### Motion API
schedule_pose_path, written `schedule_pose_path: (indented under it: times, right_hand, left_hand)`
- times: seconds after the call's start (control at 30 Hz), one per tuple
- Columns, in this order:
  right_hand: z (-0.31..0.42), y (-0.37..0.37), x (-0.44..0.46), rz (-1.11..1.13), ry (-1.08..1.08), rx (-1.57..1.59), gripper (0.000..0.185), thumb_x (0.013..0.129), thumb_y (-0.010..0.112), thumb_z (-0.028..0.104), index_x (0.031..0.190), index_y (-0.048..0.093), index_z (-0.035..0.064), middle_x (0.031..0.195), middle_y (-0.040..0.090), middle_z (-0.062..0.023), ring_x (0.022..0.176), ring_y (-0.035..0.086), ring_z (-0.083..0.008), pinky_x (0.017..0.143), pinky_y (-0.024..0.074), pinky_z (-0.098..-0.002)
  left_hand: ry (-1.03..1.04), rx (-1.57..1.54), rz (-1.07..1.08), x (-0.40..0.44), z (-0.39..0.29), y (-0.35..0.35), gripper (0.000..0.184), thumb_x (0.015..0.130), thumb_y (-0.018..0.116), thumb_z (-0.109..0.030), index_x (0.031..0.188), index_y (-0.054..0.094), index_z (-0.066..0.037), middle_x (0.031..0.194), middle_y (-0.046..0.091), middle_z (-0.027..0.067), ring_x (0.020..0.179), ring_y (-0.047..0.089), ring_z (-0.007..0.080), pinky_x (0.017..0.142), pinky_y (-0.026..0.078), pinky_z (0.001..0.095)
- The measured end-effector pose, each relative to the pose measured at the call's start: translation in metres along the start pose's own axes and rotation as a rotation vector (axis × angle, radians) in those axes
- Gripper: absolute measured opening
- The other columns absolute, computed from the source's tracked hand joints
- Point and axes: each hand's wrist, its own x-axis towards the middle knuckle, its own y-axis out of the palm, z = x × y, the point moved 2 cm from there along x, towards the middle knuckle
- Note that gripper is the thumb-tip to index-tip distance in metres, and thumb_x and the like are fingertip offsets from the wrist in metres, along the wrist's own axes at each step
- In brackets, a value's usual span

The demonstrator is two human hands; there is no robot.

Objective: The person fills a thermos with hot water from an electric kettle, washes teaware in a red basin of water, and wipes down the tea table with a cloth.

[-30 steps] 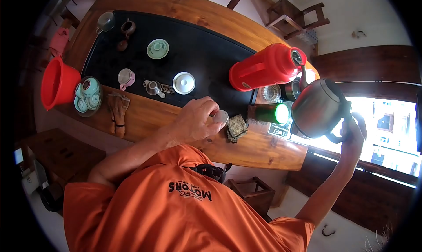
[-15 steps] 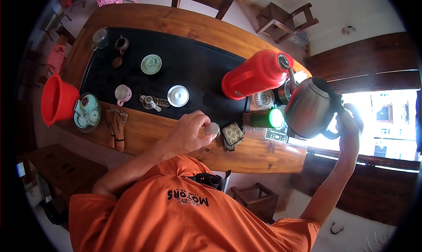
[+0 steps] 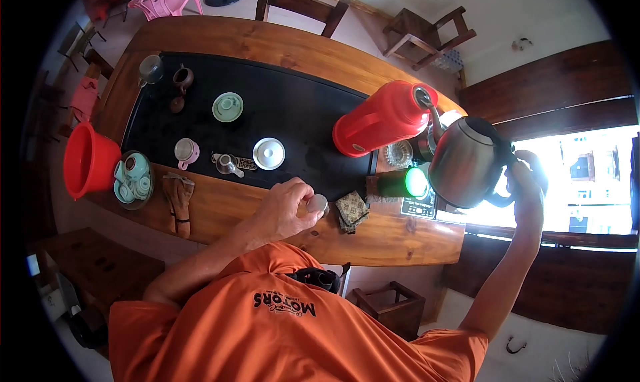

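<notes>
My right hand [image 3: 525,175] is wrapped round the handle of a steel kettle [image 3: 463,162]. The kettle is tipped, and its thin spout reaches into the mouth of a red thermos flask [image 3: 380,119] on the table. Between the fingertips of my left hand [image 3: 287,212] is a small, round, pale stopper [image 3: 317,204], held above the table's near edge. A folded patterned cloth [image 3: 352,210] lies just right of that hand. Beside the thermos are a glass ashtray [image 3: 399,154] and a green cylinder [image 3: 403,182] with a bright end. Any water flow is hidden inside the flask's mouth.
A black tea tray [image 3: 300,102] carries a white lidded bowl [image 3: 269,154], a green lidded bowl [image 3: 228,107], a pink cup [image 3: 187,153], a strainer [image 3: 229,165] and a brown teapot [image 3: 183,79]. At left are a red bucket [image 3: 87,161] and a bowl of cups [image 3: 133,179].
The whole view has shifted slightly, so the table sits a little lower. Both hands keep their holds, and the kettle's spout stays at the thermos mouth.
</notes>
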Motion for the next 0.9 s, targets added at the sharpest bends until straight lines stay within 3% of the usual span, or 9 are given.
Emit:
schedule_pose_path:
  times: [0.07,0.17,0.5,0.57,0.63,0.7,0.83,0.9]
  right_hand:
    - [0.001,0.001,0.001,-0.008,0.003,0.002,0.039,0.083,0.066,0.027,0.112,0.065,0.0006,0.072,0.059,-0.0012,0.06,0.05,-0.0072,0.055,0.0381,-0.0216]
    - [0.005,0.001,0.002,-0.013,0.008,0.03,0.034,0.084,0.068,0.022,0.111,0.065,0.0015,0.071,0.06,-0.0013,0.059,0.049,-0.0065,0.054,0.0374,-0.0216]
    - [0.009,-0.001,0.006,0.002,-0.016,0.018,0.031,0.085,0.068,0.017,0.112,0.066,0.0019,0.069,0.062,-0.0018,0.058,0.049,-0.0058,0.054,0.0374,-0.0215]
    - [0.009,-0.001,0.006,0.007,-0.019,0.026,0.031,0.085,0.068,0.017,0.112,0.066,0.0018,0.07,0.062,-0.0021,0.058,0.049,-0.0058,0.054,0.0379,-0.0216]
    - [0.009,-0.001,0.006,0.012,-0.021,0.035,0.031,0.085,0.068,0.017,0.112,0.065,0.0016,0.07,0.063,-0.0023,0.057,0.05,-0.0059,0.054,0.0384,-0.0216]
    - [0.009,-0.001,0.007,0.0,-0.05,-0.041,0.037,0.085,0.067,0.028,0.11,0.066,0.0007,0.071,0.06,-0.0008,0.058,0.049,-0.0057,0.053,0.0377,-0.0215]
    - [0.013,0.0,0.006,0.002,-0.062,-0.034,0.037,0.084,0.068,0.028,0.11,0.066,0.001,0.07,0.06,-0.0005,0.058,0.049,-0.0055,0.053,0.0376,-0.0214]
    - [0.017,0.0,0.006,0.006,-0.021,-0.02,0.03,0.087,0.066,0.015,0.113,0.065,0.0013,0.07,0.063,-0.0026,0.058,0.051,-0.0064,0.054,0.0394,-0.0221]
  left_hand:
    - [-0.075,-0.026,0.084,-0.002,0.002,0.0,0.028,0.079,0.076,-0.013,0.099,0.06,-0.001,0.094,0.061,0.0109,0.084,0.061,0.0253,0.074,0.05,0.0366]
    - [0.021,-0.001,-0.01,-0.001,0.001,0.001,0.027,0.076,0.078,-0.016,0.089,0.06,-0.002,0.084,0.064,0.0122,0.075,0.065,0.032,0.067,0.053,0.0408]
    - [0.002,0.007,-0.014,-0.007,0.007,0.004,0.026,0.076,0.078,-0.017,0.089,0.06,-0.003,0.085,0.064,0.0113,0.076,0.065,0.0314,0.067,0.052,0.0409]
    - [-0.02,0.012,0.05,-0.009,0.01,0.005,0.027,0.078,0.077,-0.012,0.096,0.06,-0.002,0.091,0.061,0.0097,0.079,0.06,0.022,0.07,0.05,0.0342]
    - [-0.022,0.013,0.049,-0.009,0.008,0.004,0.027,0.078,0.077,-0.012,0.096,0.06,-0.002,0.09,0.06,0.0096,0.078,0.06,0.0219,0.07,0.05,0.0341]
    - [-0.025,0.013,0.048,-0.009,0.008,0.004,0.027,0.078,0.078,-0.012,0.096,0.06,-0.002,0.09,0.06,0.0095,0.078,0.059,0.0218,0.07,0.05,0.0339]
    - [-0.014,0.025,0.053,-0.009,0.007,0.004,0.027,0.078,0.078,-0.011,0.096,0.06,-0.002,0.09,0.06,0.0095,0.078,0.06,0.022,0.069,0.05,0.0339]
    - [-0.012,0.025,0.052,-0.009,0.008,0.004,0.027,0.078,0.078,-0.01,0.096,0.06,-0.002,0.09,0.061,0.0096,0.078,0.06,0.0221,0.07,0.05,0.0339]
